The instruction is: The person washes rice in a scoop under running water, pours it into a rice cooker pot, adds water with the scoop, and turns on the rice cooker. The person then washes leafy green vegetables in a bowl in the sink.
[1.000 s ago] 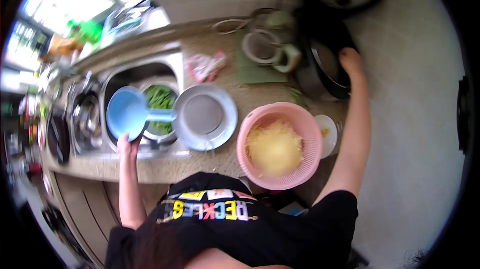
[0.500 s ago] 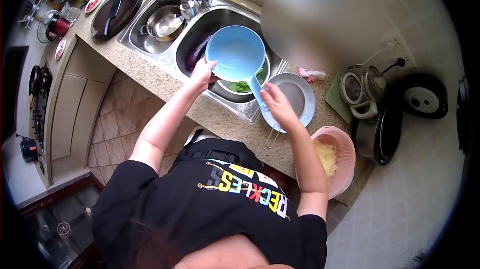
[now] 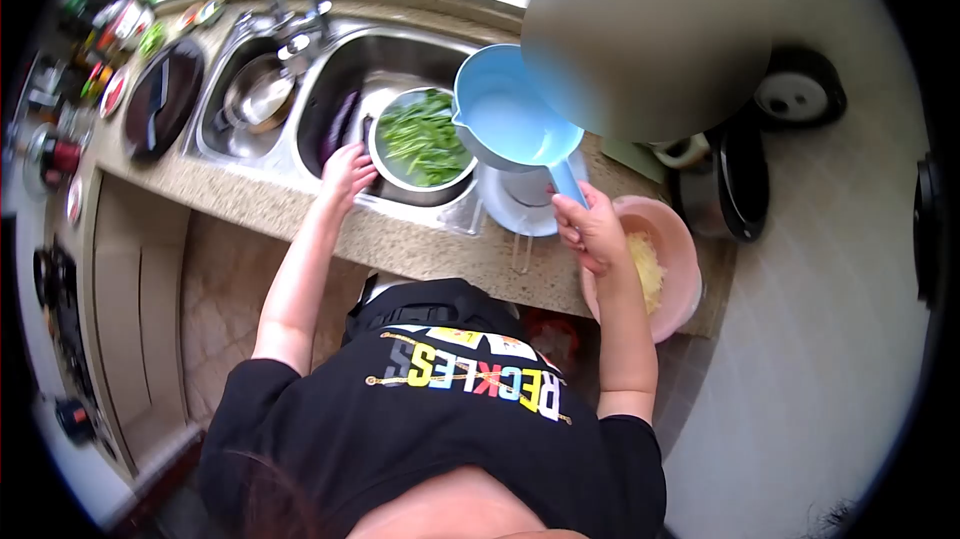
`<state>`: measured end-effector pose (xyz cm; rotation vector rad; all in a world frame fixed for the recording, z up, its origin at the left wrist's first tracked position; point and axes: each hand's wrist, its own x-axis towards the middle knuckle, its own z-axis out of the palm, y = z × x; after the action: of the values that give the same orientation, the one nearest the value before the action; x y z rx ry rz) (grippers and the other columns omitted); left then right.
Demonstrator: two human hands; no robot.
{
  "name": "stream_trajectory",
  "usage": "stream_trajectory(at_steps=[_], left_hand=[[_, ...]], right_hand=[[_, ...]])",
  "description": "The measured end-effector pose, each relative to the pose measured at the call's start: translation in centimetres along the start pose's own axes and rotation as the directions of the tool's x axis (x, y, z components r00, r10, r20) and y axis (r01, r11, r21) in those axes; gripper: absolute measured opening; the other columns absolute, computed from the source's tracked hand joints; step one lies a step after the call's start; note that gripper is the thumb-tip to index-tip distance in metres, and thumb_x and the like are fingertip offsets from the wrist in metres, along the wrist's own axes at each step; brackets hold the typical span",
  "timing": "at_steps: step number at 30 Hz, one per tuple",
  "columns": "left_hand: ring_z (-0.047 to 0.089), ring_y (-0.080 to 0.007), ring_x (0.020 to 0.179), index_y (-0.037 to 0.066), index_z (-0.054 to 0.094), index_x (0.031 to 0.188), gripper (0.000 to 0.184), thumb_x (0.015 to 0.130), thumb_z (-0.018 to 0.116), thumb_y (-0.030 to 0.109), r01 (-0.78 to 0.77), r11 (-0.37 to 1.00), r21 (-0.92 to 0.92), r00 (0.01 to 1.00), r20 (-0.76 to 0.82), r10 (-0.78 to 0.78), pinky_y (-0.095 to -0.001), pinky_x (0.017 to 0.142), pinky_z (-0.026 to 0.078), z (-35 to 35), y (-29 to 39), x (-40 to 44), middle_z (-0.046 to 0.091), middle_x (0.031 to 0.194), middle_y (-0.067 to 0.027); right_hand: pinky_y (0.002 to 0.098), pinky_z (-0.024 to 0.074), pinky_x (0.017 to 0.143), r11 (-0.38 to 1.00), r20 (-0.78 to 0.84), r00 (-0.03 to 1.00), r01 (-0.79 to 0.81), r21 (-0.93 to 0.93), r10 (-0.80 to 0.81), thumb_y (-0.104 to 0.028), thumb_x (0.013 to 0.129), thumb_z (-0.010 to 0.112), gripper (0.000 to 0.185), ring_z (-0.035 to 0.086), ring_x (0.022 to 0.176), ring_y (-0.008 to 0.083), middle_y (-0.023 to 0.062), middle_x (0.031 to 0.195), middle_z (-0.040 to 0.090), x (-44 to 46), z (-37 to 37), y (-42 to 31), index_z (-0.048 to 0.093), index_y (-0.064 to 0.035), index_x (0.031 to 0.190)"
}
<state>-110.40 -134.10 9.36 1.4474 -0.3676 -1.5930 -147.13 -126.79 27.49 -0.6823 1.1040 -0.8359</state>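
We are viewing a speckled counter (image 3: pixel 270 194) with a double sink (image 3: pixel 370 54) set into it, and we are judging the work to be part done. At the counter's right end a pink basket (image 3: pixel 682 261) is standing with pale shreds (image 3: pixel 646 274) inside, which we are taking as already cut. A blue dipper (image 3: pixel 510 109) is hanging in the air above a pale dish (image 3: pixel 515 205), just beyond the sink's right edge; whether it is carrying any water, we are not able to tell. In the larger basin a bowl (image 3: pixel 450 189) is holding loose greens (image 3: pixel 425 139), which we are counting as gathered but not yet lifted out. To the left of the bowl an eggplant (image 3: pixel 340 129) is lying in the basin, seemingly whole, so we are reading it as untouched by the knife. Turning to the hands, we are finding the right hand (image 3: pixel 592 229) closing its fingers round the dipper's handle (image 3: pixel 568 184) and bearing its weight alone. The left hand (image 3: pixel 348 176) is holding nothing: its fingers are opening loosely, moderately wide, near the bowl's left rim, though we are not able to confirm contact there.
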Motion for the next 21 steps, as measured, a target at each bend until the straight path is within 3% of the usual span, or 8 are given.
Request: stream_trajectory(at_steps=[3,7,13,14,16,17,19,21], left_hand=[[0.055,-0.0359,0.104,0.006,0.042,0.127,0.044,0.089,0.054,0.024,0.03,0.996,-0.082,0.999,-0.017,-0.031,-0.0439,0.087,0.049,-1.4,-1.7,1.5,0.048,0.123,-0.0239],[0.058,-0.0315,0.096,0.007,0.044,0.126,0.038,0.09,0.049,0.019,0.018,0.997,-0.072,0.998,-0.06,-0.022,-0.0398,0.078,0.052,-2.5,-3.6,3.4,0.054,0.112,-0.0184],[0.06,-0.026,0.086,0.006,0.047,0.119,0.032,0.089,0.05,0.015,-0.013,1.0,-0.018,0.998,-0.066,0.012,-0.0354,0.07,0.052,-0.5,-3.9,2.9,0.056,0.101,-0.0132],[0.06,-0.0245,0.085,0.006,0.048,0.118,0.03,0.09,0.048,0.015,-0.012,1.0,-0.011,0.997,-0.072,0.012,-0.0347,0.069,0.052,0.1,-3.9,2.8,0.057,0.098,-0.0121],[0.06,-0.0224,0.083,0.005,0.048,0.117,0.029,0.09,0.047,0.014,-0.025,1.0,0.009,0.998,-0.063,0.026,-0.0331,0.069,0.052,1.1,-3.9,2.2,0.057,0.097,-0.0108],[0.06,-0.0219,0.083,0.005,0.049,0.117,0.028,0.09,0.047,0.014,-0.036,0.999,0.015,0.997,-0.061,0.037,-0.0325,0.069,0.052,1.6,-3.9,1.9,0.058,0.097,-0.0104],[0.059,-0.0217,0.083,0.005,0.049,0.117,0.028,0.09,0.047,0.014,-0.038,0.999,0.029,0.998,-0.056,0.04,-0.0323,0.069,0.052,2.2,-4.2,1.7,0.058,0.097,-0.0102],[0.059,-0.0215,0.083,0.005,0.049,0.117,0.028,0.09,0.047,0.014,-0.04,0.998,0.044,0.998,-0.055,0.043,-0.0321,0.069,0.052,2.2,-4.5,1.5,0.058,0.097,-0.0101]], right_hand=[[0.0157,0.0255,0.037,0.992,-0.178,0.976,0.13,0.007,-0.126,-0.014,0.084,0.063,0.021,0.038,0.044,0.0025,-0.0012,0.065,0.048,-4.1,-4.5,-2.0,0.054,-0.0025,0.1],[0.0149,0.0252,0.037,0.949,-0.483,0.819,0.299,-0.102,-0.31,-0.014,0.085,0.062,0.021,0.039,0.045,0.0012,-0.0029,0.066,0.049,-9.5,-11.6,-4.2,0.055,-0.0024,0.101],[0.018,0.0305,0.036,0.888,-0.751,0.473,0.245,-0.39,-0.461,-0.018,0.084,0.064,0.02,0.041,0.045,0.0028,-0.0021,0.063,0.049,-13.2,-23.1,-7.5,0.057,-0.0039,0.096],[0.018,0.0305,0.036,0.888,-0.753,0.471,0.246,-0.39,-0.461,-0.018,0.084,0.064,0.02,0.041,0.045,0.0028,-0.0021,0.063,0.049,-13.0,-25.1,-7.7,0.057,-0.0039,0.096],[0.027,0.0393,0.043,0.778,-0.735,0.35,-0.028,-0.628,-0.581,-0.015,0.083,0.063,0.018,0.051,0.05,0.0138,0.0047,0.067,0.056,-12.2,-28.9,-7.7,0.058,-0.003,0.096],[0.027,0.0393,0.043,0.779,-0.735,0.352,-0.028,-0.627,-0.579,-0.015,0.083,0.063,0.018,0.051,0.05,0.0138,0.0047,0.067,0.056,-11.6,-31.2,-7.3,0.058,-0.003,0.096],[0.0409,0.0463,0.056,0.148,-0.302,0.257,-0.484,-0.862,-0.918,-0.01,0.08,0.063,0.019,0.059,0.065,0.0326,0.015,0.07,0.06,-10.6,-34.4,-6.9,0.056,-0.0013,0.095],[0.0437,0.0459,0.063,0.156,-0.328,0.27,-0.507,-0.848,-0.905,-0.009,0.08,0.061,0.021,0.058,0.073,0.037,0.018,0.075,0.06,-10.1,-35.3,-6.6,0.055,-0.0017,0.099]])
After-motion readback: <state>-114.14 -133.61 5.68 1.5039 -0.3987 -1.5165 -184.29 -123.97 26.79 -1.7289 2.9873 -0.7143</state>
